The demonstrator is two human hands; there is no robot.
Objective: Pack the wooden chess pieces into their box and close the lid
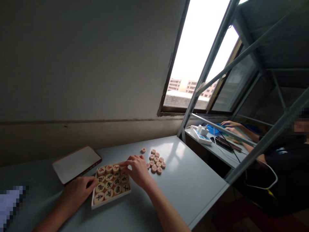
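Starting at the lower left of the frame, leave the pale-topped lid (77, 163) lying on the bench (193, 180), just beyond your left hand (77, 192). That hand is curled, its fingertips at the left wall of the shallow box (111, 200); I cannot tell whether they pinch it. Light pressure there should stop the box sliding without tipping it. Inside, at the lower centre, the round pieces (108, 184) sit with characters showing, at least three red ones along the far row and black ones nearer you. Your right hand (138, 169) bends over the far right corner, thumb and fingers narrowed; they hide that corner, so I cannot tell whether they hold a piece. Work with the fingertips, press straight down, and check that each piece lies flat rather than riding up on its neighbour. Just right of that hand, the loose red-marked pieces (156, 159) lie close together, with one lone piece (143, 150) slightly apart, above and to the left. Lift your wrist clear so you don't scatter them.
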